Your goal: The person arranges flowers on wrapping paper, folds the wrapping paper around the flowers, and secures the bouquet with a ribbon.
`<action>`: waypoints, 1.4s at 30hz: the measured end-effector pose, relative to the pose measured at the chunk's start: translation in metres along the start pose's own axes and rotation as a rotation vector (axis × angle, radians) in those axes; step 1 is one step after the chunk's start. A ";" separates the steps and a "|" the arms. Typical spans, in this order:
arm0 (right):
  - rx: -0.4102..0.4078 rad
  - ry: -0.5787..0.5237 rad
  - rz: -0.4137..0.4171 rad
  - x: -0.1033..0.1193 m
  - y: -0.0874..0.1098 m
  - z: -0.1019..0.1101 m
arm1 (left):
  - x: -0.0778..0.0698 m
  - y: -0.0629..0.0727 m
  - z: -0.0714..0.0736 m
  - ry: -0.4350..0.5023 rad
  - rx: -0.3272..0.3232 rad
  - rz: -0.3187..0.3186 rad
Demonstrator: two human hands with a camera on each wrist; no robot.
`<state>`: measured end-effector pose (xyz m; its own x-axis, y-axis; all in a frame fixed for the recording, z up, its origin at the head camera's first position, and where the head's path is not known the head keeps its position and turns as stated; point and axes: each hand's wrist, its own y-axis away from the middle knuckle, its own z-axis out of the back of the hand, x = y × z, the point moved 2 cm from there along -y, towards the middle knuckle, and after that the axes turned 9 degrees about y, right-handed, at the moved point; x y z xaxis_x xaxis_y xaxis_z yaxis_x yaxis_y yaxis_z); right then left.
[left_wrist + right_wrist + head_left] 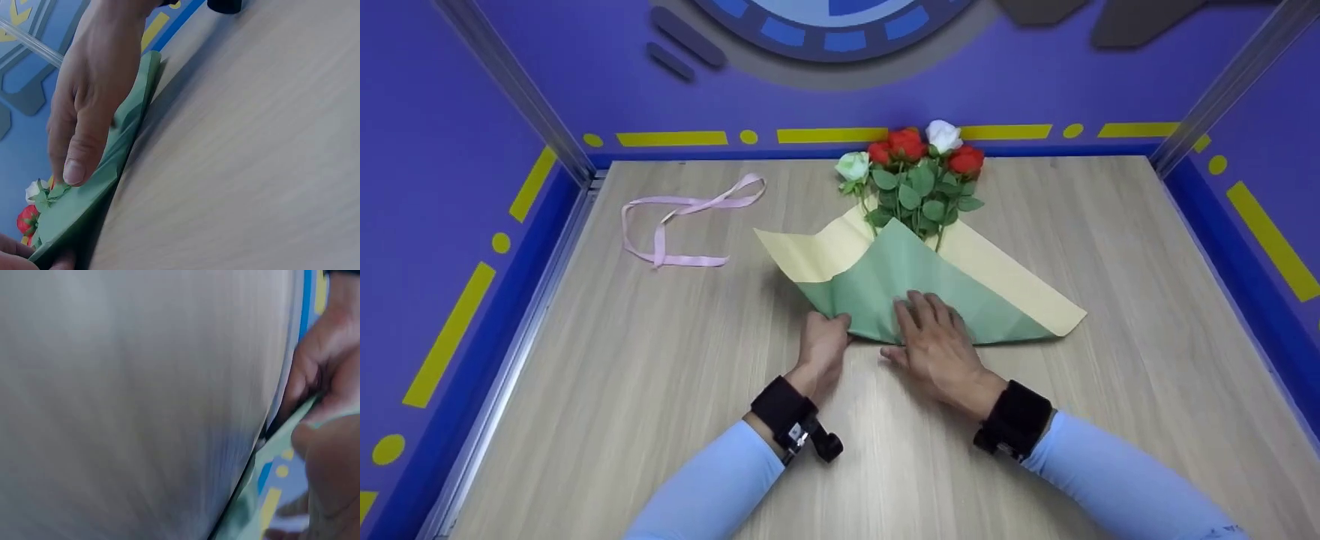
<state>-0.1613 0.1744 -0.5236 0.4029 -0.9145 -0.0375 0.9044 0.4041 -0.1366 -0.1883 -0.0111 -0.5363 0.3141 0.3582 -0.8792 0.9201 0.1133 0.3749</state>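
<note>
On the table (660, 390), the paper (877, 289) is pinched at its near edge by the left hand (823, 343), its fingers curled. The right hand (939, 352) is laid palm down on the green fold, fingers extended forward. Both forearms (716, 480) are angled inward. The roses (919, 180) are partly covered by the paper.

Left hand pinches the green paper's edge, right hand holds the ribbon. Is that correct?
The right hand isn't holding the ribbon: the head view shows it resting on the green paper, the ribbon lying apart. The left hand does pinch the paper's edge.
</note>
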 end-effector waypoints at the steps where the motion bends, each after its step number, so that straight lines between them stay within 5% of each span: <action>1: 0.044 0.000 0.036 0.001 0.000 0.000 | 0.000 0.000 0.000 -0.038 0.002 -0.019; 8: 0.345 -0.078 0.071 -0.002 -0.006 -0.009 | -0.007 0.001 0.000 -0.398 0.044 -0.204; 12: 0.399 -0.101 0.076 -0.002 -0.007 -0.013 | -0.007 0.002 -0.003 -0.419 0.098 -0.212; 16: 0.382 -0.068 0.094 0.000 -0.007 -0.013 | -0.005 0.001 -0.004 -0.482 0.121 -0.215; 25: 0.339 -0.049 0.082 -0.004 -0.001 -0.012 | -0.003 0.000 -0.011 -0.706 0.134 -0.329; 32: 0.326 -0.096 0.059 -0.007 0.000 -0.013 | -0.007 0.002 -0.026 -0.939 0.305 -0.506; 42: 0.285 -0.073 0.092 -0.005 0.004 -0.013 | -0.002 0.000 -0.041 -1.294 0.579 -0.463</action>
<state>-0.1620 0.1802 -0.5371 0.4843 -0.8742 0.0354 0.8626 0.4839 0.1478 -0.1987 0.0258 -0.5222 -0.3251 -0.6907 -0.6459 0.8591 -0.5013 0.1036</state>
